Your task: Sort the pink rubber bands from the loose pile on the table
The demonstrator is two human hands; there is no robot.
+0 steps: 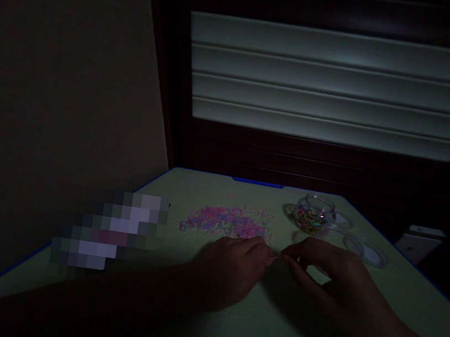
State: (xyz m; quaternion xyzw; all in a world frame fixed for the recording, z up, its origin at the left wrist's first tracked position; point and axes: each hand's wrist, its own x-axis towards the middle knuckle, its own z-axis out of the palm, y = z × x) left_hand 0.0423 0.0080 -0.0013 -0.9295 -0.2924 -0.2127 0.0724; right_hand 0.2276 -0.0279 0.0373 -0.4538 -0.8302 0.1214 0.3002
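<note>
Near the middle of the table, my left hand point(231, 272) is closed, its fingertips pinching one end of a small pink rubber band point(275, 257). From the other side, the thumb and forefinger of my right hand point(331, 273) pinch together at the band's other end. The band is short and thin in the dim light, and most of it is hidden by the fingers. Just beyond my left hand lies a loose pile of pink and purple rubber bands point(228, 221).
A clear round jar point(315, 212) of multicoloured bands stands at the back right. In front of it is a second clear container point(338, 237), beside a round lid point(374, 255). A blurred-out object point(115, 231) lies at left. Wall and shutter point(324, 87) border the table point(236, 326).
</note>
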